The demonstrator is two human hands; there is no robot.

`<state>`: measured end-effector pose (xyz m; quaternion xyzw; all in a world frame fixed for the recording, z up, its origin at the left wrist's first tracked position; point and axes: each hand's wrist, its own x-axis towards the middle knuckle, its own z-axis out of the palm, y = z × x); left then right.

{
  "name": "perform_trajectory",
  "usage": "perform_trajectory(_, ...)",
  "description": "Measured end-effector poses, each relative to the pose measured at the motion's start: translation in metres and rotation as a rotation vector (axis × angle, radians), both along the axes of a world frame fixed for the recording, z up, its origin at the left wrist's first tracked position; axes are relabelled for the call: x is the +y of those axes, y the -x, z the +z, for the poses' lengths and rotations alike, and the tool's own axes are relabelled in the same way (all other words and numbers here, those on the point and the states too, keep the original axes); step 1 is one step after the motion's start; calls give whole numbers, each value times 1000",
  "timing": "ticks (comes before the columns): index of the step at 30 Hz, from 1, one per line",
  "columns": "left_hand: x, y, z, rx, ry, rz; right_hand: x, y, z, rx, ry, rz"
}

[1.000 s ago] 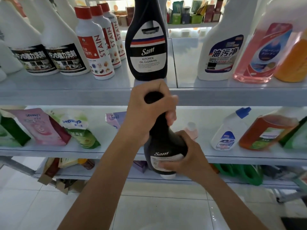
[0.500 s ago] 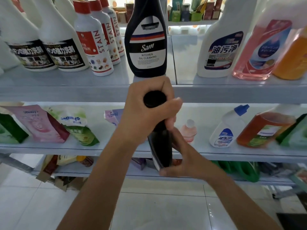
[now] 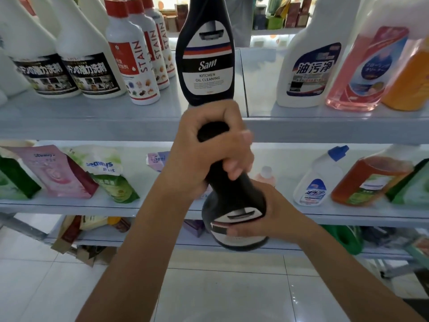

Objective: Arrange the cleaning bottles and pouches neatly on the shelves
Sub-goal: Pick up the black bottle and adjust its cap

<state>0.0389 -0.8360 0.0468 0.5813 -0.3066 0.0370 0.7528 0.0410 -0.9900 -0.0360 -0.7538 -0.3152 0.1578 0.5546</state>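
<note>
Head view: the black plastic bottle with a white label (image 3: pixel 234 196) was held cap uppermost in front of the pale grey shelves (image 3: pixel 92 126). Left hand (image 3: pixel 209 154) fingers were curled round its neck; right hand (image 3: pixel 274 217) fingers clasped its lower body.

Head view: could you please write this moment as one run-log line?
object: black Sam bottle | left hand: grips neck | right hand: holds base | state: off shelves | top shelf: matching bottle standing

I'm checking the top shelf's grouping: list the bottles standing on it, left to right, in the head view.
White black-label bottles → red-capped STAIN bottles → black Sam bottle → white blue-label bottle → pink bottle → orange bottle.
</note>
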Motion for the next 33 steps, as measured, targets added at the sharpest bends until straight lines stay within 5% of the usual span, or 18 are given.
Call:
perform_trajectory(6,-25,-4,-6,-114,-171,789,34,12,-18,-119,-81,-518)
perform_trajectory(8,-23,-2,-9,-141,-178,696,29,8,-16,-120,-56,-375)
perform_trajectory(12,-5,-4,-4,-150,-63,111,4,-1,8,-1,9,147)
perform_trajectory(14,-6,-5,-2,-120,-13,122,10,-3,-1,-172,-38,38)
perform_trajectory(18,-13,-7,-3,-145,-122,497,42,5,-16,-317,-87,-403)
perform_trajectory(24,-2,1,1,-98,-104,8,4,-1,20,-39,72,40)
perform_trajectory(30,-20,1,-9,-169,-255,683,29,13,6,-318,220,-518)
perform_trajectory(33,-16,2,-9,-63,-212,456,25,10,8,-296,211,-587)
